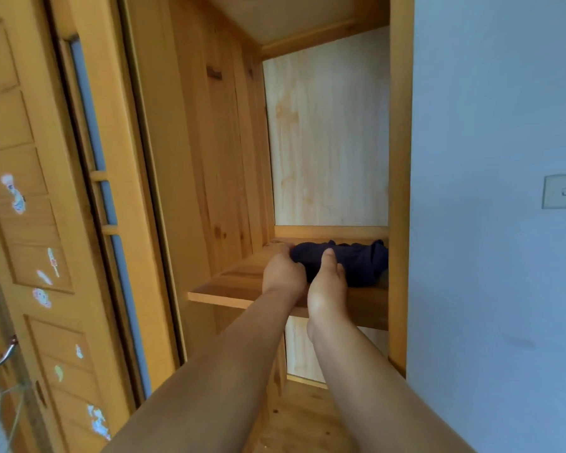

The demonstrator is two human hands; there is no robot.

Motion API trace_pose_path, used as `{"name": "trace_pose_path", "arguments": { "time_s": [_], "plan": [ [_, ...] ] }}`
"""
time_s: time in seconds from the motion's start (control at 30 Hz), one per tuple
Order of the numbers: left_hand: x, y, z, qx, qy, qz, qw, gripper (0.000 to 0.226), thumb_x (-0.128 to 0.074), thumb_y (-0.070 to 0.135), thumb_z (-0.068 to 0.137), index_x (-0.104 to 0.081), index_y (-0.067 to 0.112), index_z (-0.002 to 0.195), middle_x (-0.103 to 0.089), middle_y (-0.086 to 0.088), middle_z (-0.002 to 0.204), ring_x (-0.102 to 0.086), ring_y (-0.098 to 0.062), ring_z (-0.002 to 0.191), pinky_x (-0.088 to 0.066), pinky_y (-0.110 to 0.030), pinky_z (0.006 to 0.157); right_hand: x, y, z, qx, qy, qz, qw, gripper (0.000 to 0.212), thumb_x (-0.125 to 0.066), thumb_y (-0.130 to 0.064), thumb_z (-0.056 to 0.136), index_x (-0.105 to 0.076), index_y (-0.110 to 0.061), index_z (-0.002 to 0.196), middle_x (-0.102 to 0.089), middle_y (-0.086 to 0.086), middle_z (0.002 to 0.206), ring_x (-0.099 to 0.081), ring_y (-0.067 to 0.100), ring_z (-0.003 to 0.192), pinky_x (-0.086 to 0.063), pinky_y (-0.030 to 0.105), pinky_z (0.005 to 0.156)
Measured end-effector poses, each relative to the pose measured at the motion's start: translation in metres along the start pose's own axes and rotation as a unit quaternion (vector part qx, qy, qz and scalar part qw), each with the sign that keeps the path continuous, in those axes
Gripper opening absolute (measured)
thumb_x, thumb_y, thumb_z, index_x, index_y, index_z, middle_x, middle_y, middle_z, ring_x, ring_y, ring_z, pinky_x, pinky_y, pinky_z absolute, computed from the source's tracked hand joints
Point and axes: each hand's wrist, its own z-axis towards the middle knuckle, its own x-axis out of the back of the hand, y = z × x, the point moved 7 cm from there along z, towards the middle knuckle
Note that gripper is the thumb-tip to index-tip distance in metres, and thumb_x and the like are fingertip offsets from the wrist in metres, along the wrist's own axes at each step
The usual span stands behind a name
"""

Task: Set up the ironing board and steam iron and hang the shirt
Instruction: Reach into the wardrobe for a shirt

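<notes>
**Both hands on a dark garment on a wardrobe shelf**

We look up into an open wooden wardrobe [401,191], both bare arms stretched toward a shelf [229,289] above eye level. A bundled dark navy garment [353,261], probably the shirt though its shape is hard to read, lies on the right half of that shelf, against the wardrobe's right wall. Our left hand [283,269] grips the bundle's left end, fingers curled into the cloth. Our right hand [327,286] clasps its front, thumb on top. To the left stands a wooden door [30,240] dotted with stickers. On the pale wall [504,125] at right sits a light switch [564,191].
</notes>
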Motion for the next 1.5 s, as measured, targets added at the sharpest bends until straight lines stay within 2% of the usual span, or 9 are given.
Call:
{"name": "trace_pose_path", "arguments": {
  "time_s": [0.2,0.47,0.67,0.83,1.0,1.1,1.27,1.4,1.5],
  "plan": [
    [-0.038,-0.016,0.013,-0.042,-0.152,0.269,0.950,0.060,-0.049,0.046,0.094,-0.030,0.037,0.150,-0.035,0.004,0.158,-0.012,-0.027,0.153,-0.019,-0.059,0.118,-0.005,-0.001,0.003,-0.004,-0.016,-0.014,1.000,0.064,-0.023,-0.054,0.105,-0.019,-0.020,0.159,-0.027,0.012,0.163,-0.033,0.035,0.144,-0.025,0.054,0.118],
    [-0.028,-0.003,0.008,-0.044,-0.127,0.389,0.911,0.048,-0.049,0.048,0.094,-0.048,0.028,0.138,-0.044,-0.001,0.147,-0.028,-0.033,0.143,-0.007,-0.068,0.116,-0.024,0.016,0.034,-0.003,0.012,-0.028,1.000,0.076,-0.025,-0.080,0.086,-0.038,-0.031,0.142,-0.054,0.000,0.139,-0.056,0.028,0.119,-0.042,0.058,0.105],
    [-0.017,-0.005,-0.001,-0.075,-0.069,0.381,0.919,0.040,-0.052,0.047,0.091,-0.054,0.029,0.128,-0.055,-0.001,0.132,-0.031,-0.036,0.136,-0.017,-0.058,0.117,-0.013,-0.002,0.010,0.014,-0.022,-0.045,0.999,0.064,-0.034,-0.062,0.094,-0.039,-0.026,0.147,-0.054,0.007,0.141,-0.056,0.032,0.123,-0.044,0.055,0.105],
    [0.008,-0.016,-0.034,-0.113,0.047,0.334,0.934,0.029,-0.043,0.037,0.094,-0.060,0.026,0.116,-0.060,0.002,0.113,-0.041,-0.029,0.117,-0.034,-0.044,0.101,-0.015,-0.002,0.003,0.031,-0.052,-0.058,0.996,0.067,-0.039,-0.063,0.086,-0.040,-0.036,0.148,-0.055,0.002,0.141,-0.056,0.028,0.124,-0.047,0.053,0.104],
    [0.037,-0.034,-0.071,-0.116,0.150,0.244,0.951,0.036,-0.033,0.043,0.091,-0.061,0.025,0.106,-0.058,0.003,0.104,-0.042,-0.024,0.106,-0.036,-0.042,0.091,-0.032,-0.001,-0.025,0.051,-0.122,-0.099,0.986,0.024,-0.048,-0.044,0.099,-0.060,-0.031,0.115,-0.064,-0.001,0.121,-0.061,0.022,0.113,-0.048,0.048,0.104],
    [0.056,-0.053,-0.090,-0.101,0.197,0.187,0.957,0.023,-0.045,0.042,0.095,-0.061,0.027,0.101,-0.049,0.009,0.100,-0.037,-0.018,0.098,-0.038,-0.040,0.089,-0.053,0.008,-0.047,0.095,-0.162,-0.099,0.977,0.036,-0.054,-0.035,0.096,-0.059,-0.027,0.131,-0.061,-0.004,0.130,-0.058,0.018,0.119,-0.047,0.046,0.106],
    [0.096,-0.105,-0.106,-0.075,0.150,-0.032,0.985,0.034,-0.038,0.042,0.090,-0.065,0.028,0.074,-0.062,0.008,0.081,-0.054,-0.019,0.091,-0.043,-0.048,0.088,-0.073,0.038,-0.075,0.081,-0.176,-0.001,0.981,0.027,-0.057,-0.023,0.097,-0.065,-0.015,0.121,-0.067,-0.002,0.110,-0.064,0.018,0.107,-0.050,0.045,0.101],
    [0.140,-0.138,-0.125,0.110,0.187,-0.174,0.961,0.025,-0.052,0.055,0.090,-0.062,0.038,0.105,-0.059,0.008,0.122,-0.054,-0.019,0.116,-0.046,-0.032,0.082,-0.091,0.039,-0.100,0.055,-0.199,0.057,0.977,0.009,-0.061,-0.023,0.096,-0.070,-0.025,0.095,-0.069,-0.009,0.097,-0.065,0.015,0.101,-0.050,0.037,0.096],
    [0.149,-0.162,-0.146,0.249,0.172,-0.278,0.912,0.072,-0.056,0.067,0.085,-0.040,0.030,0.145,-0.042,0.002,0.147,-0.041,-0.022,0.133,-0.041,-0.034,0.098,-0.101,0.042,-0.123,0.044,-0.248,0.069,0.965,0.012,-0.067,-0.018,0.089,-0.075,-0.022,0.082,-0.073,-0.009,0.084,-0.068,0.016,0.094,-0.052,0.039,0.092]
  ]
}}
